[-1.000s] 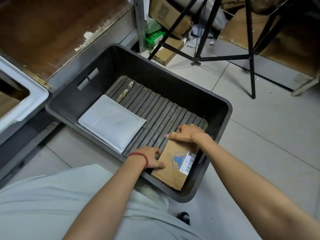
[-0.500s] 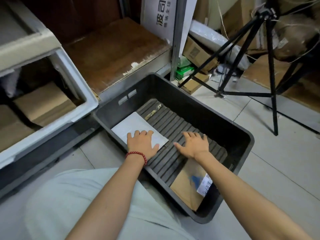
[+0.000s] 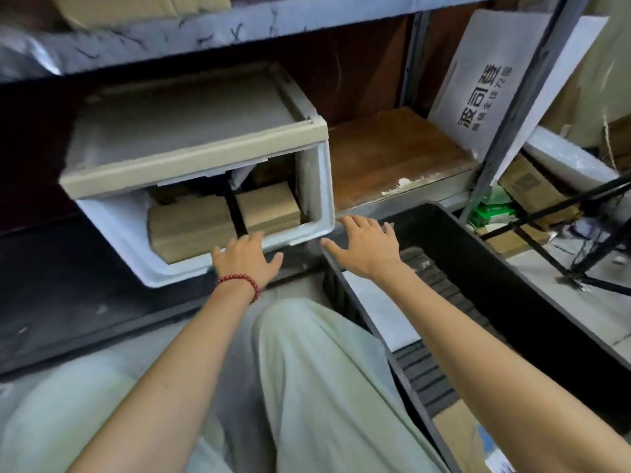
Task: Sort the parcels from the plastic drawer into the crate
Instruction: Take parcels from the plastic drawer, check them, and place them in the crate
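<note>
At the drawer front | left hand (image 3: 244, 257): fingers spread, gripped nothing, at the plastic drawer (image 3: 119, 230) rim | right hand (image 3: 367, 247): fingers spread, empty, above the crate (image 3: 478, 254) corner | brown parcels (image 3: 191, 221) lay inside the drawer | white parcel (image 3: 379, 312) and blue-marked parcel (image 3: 457, 428) lay in the crate

Left grip (image 3: 244, 259) and right grip (image 3: 367, 249) are extended forward, palms down, fingers straight and spread.

Left hand (image 3: 244, 259) and right hand (image 3: 367, 249) hover, fingers (image 3: 355, 222) spread, at the plastic drawer (image 3: 136, 240) (brown parcels (image 3: 191, 223) inside) beside the crate (image 3: 478, 240).
</note>
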A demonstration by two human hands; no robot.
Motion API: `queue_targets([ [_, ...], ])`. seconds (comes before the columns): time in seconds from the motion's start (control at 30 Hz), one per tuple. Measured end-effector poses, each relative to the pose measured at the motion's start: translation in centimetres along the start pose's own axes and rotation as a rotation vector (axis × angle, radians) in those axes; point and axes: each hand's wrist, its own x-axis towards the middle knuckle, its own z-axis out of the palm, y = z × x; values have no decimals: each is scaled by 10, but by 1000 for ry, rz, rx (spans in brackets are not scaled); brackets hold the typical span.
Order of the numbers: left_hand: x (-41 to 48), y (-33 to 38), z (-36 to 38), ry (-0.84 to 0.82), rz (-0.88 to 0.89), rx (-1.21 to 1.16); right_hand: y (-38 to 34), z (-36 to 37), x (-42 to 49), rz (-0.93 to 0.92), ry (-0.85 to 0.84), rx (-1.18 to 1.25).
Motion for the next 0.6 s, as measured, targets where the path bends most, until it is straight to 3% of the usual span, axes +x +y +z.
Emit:
queue_targets([
  [0.33,-33,-134,-59,91,-233,67,-92,4,26,-140,-147,12],
  [0.5,-32,-125,-53,114,-234,-25,-103,19,31,-124,-121,28],
  [0.6,-28,-101,-32,120,-117,-39,-93,33,31,-81,-87,65],
])
